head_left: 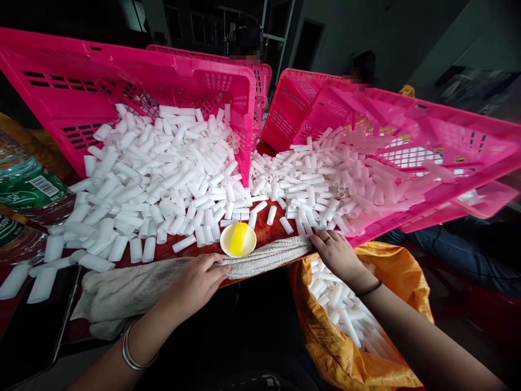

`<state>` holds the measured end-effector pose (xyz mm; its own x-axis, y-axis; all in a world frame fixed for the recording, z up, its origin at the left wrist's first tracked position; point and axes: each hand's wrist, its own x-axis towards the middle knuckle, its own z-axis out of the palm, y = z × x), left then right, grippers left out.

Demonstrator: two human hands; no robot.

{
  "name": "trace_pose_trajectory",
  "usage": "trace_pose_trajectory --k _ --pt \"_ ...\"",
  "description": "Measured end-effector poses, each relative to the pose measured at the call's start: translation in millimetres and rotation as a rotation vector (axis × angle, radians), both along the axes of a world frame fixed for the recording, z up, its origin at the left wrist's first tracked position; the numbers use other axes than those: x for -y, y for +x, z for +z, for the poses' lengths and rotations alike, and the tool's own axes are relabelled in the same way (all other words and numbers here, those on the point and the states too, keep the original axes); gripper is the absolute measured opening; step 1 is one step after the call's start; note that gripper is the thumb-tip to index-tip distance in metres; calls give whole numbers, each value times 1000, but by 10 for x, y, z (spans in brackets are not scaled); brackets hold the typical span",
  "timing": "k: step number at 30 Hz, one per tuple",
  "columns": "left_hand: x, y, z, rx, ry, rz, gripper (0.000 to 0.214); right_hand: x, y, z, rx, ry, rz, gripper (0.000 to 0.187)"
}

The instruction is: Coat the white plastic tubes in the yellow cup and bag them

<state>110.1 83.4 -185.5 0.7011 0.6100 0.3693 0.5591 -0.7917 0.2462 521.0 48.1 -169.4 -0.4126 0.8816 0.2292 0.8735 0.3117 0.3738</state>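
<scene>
1 long, rolled, greyish-white fabric cloth [268, 258] lies along the front edge of the red counter [264, 228], with my left hand [203, 277] near its middle and my right hand [336, 252] at its right end. Both sets of fingers are partly bent over the fabric; I cannot tell whether either grips it, and I see no tube in them.

If I tugged the cloth, I could tip the small, round, white bowl [252, 239] with its yellow block [238, 239], which sits close against it. A knock into the heaped short, white, plastic tubes [171, 163] might send some rolling over the edge.

My room is tight: the bright pink, slotted plastic crate [163, 70] closes off the left, and a 2nd pink plastic crate [480, 136] crowds my right hand. The barest patch is a narrow red strip right of the bowl. The orange woven sack [411, 277] gapes below my right forearm.
</scene>
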Motion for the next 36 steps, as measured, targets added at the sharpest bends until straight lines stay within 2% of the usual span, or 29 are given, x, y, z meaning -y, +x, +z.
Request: trace_pose_trajectory --k 2,5,8,10,13,15,17,19,21,23,25,28,30,31,33,36 --pt "15 2 6 -10 -5 -1 27 -29 19 -78 -61 49 -17 23" --pt "91 -45 50 -49 4 -21 30 -23 124 -187 -236 115 38 20" --pt "131 -201 100 -56 12 1 37 26 202 -161 -458 77 72 27" --pt "74 -359 120 -5 35 96 41 47 181 -69 -539 94 54 32" --pt "-136 -559 165 51 70 330 33 -57 -24 108 -578 247 8 26" --pt "-296 -587 227 -5 27 461 27 -272 -285 211 -588 262 9 21" --pt "-419 -514 307 -105 -60 534 18 -588 -613 279 -529 136 -7 18" --pt "-493 -385 376 -193 -138 568 11 -943 -942 302 -379 -39 -75 24" --pt "-526 -271 414 -248 -197 590 9 -1260 -1195 287 -309 -118 -93 28" --pt "-525 -225 426 -275 -225 598 14 -1481 -1323 259 -287 -156 -73 28" --pt "-491 -258 426 -195 -222 576 22 -1575 -1322 244 -277 -185 -44 27" --pt "-366 -388 425 128 -276 498 40 -1464 -1169 263 -290 -181 -45 32" --pt "-249 -464 420 298 -389 445 45 -1245 -1063 274 -350 -154 -72 35" --pt "-192 -485 413 317 -447 409 43 -1108 -1033 269 -423 -141 -66 37" --pt "-98 -486 395 238 -516 319 32 -820 -1046 232 -632 -131 10 39" --pt "-40 -406 378 4 -471 261 27 -498 -1232 128 -874 -176 166 38"
